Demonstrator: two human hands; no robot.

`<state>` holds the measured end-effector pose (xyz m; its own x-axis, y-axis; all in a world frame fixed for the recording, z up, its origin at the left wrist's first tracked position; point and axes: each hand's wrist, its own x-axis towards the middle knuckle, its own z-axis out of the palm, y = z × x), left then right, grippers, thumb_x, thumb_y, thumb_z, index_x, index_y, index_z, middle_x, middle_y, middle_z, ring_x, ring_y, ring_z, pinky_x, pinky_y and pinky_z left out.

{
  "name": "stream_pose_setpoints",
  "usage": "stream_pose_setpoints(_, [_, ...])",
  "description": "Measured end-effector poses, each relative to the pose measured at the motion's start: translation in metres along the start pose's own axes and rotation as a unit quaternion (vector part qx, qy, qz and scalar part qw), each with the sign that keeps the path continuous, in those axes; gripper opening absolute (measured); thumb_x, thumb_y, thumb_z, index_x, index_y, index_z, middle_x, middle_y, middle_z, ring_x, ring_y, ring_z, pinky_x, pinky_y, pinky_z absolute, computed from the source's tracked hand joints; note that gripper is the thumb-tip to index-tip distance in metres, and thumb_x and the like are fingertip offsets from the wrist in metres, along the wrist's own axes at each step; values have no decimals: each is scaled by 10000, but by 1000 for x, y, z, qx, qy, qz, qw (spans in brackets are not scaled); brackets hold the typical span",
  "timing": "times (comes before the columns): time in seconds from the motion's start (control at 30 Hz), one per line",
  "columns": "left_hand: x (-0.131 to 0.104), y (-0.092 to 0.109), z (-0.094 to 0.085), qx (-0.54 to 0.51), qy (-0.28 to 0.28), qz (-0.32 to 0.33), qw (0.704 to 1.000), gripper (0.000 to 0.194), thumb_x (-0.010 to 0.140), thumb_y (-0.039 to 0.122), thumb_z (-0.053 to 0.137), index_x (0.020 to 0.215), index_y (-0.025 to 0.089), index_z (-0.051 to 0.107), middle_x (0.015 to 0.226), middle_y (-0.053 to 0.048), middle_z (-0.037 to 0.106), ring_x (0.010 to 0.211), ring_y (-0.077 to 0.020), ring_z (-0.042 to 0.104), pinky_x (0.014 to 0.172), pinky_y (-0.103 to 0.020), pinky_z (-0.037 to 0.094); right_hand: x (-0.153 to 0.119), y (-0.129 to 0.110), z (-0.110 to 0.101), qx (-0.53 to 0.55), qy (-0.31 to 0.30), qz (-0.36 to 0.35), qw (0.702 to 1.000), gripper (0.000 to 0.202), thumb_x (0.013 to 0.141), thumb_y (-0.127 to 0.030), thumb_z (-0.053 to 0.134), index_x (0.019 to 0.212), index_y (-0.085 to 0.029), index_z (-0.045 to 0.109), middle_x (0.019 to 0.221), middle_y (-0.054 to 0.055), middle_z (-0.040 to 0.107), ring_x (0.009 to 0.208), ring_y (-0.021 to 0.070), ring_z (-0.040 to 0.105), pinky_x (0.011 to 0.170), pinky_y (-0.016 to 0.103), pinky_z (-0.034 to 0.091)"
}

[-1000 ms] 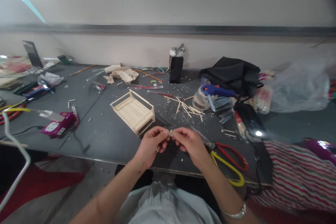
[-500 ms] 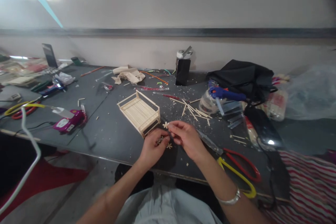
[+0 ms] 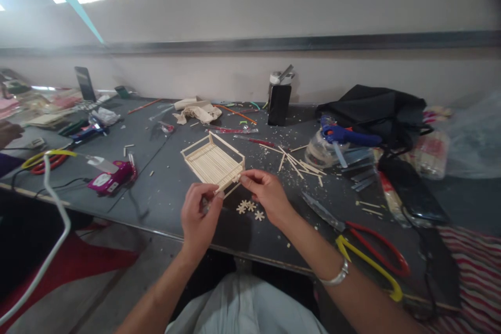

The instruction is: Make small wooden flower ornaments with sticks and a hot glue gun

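Note:
A small tray-like model of pale wooden sticks, with a raised railing, sits on the dark table. My left hand pinches its near corner between thumb and fingers. My right hand is closed on a small star-shaped stick piece, held against or just in front of the model's near right end; whether they touch is hard to tell. Several more star-shaped stick pieces lie on the table between my hands.
Scissors with red and yellow handles lie right of my right hand. Loose sticks and crumbs are scattered behind it. A blue glue gun rests on a clear jar. A purple device is at left; another person's hand shows at the far left edge.
My left hand has moved left from the star-shaped pieces to the model's near corner, uncovering them. My right hand has brought its star-shaped piece up and left to the model.

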<state>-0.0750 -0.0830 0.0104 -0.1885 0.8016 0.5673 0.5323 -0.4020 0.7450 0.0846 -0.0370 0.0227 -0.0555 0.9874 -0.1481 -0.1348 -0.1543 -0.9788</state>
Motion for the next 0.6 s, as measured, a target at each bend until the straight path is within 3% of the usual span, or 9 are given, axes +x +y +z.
stream_pose_setpoints(0.07, [-7, -3, 10, -65, 25, -52, 996, 120, 853, 162, 605, 962, 211, 618, 811, 6, 537, 719, -135, 523, 638, -240, 424, 1, 3, 1, -16, 3, -6, 1000, 281, 692, -431, 714, 842, -196, 745, 690, -16, 633, 536, 83, 435, 462, 204, 306])
stream_pose_setpoints(0.17, [-21, -1, 23, -139, 48, -45, 988, 289, 835, 104, 552, 1095, 224, 589, 954, -27, 523, 854, -159, 516, 758, -273, 434, 2, 7, -1, -48, 11, -14, 999, 340, 719, -471, 666, 877, -179, 737, 650, -17, 622, 491, 85, 418, 436, 213, 301])
stream_pose_setpoints(0.27, [-31, 4, 28, -196, 48, -43, 978, 352, 777, 17, 478, 1048, 219, 578, 1033, -42, 509, 922, -166, 496, 818, -287, 419, 3, 10, -8, -106, 25, -35, 993, 332, 754, -466, 622, 874, -178, 735, 667, -5, 657, 510, 108, 483, 465, 236, 352])
stream_pose_setpoints(0.43, [-39, 12, 30, -166, -8, -58, 984, 334, 781, -29, 454, 972, 215, 578, 1052, -50, 519, 993, -172, 509, 805, -277, 427, 0, 12, -32, -253, 31, -70, 965, 145, 743, -317, 650, 715, -197, 726, 704, 24, 719, 665, 176, 624, 649, 283, 443])
stream_pose_setpoints(0.6, [-39, 17, 39, -162, -33, -76, 983, 297, 837, 22, 513, 1020, 239, 602, 1085, -50, 528, 1021, -169, 546, 852, -292, 469, -18, 11, -52, -379, 72, -81, 919, 187, 807, -303, 603, 704, -202, 723, 747, 83, 723, 712, 231, 637, 695, 338, 426])
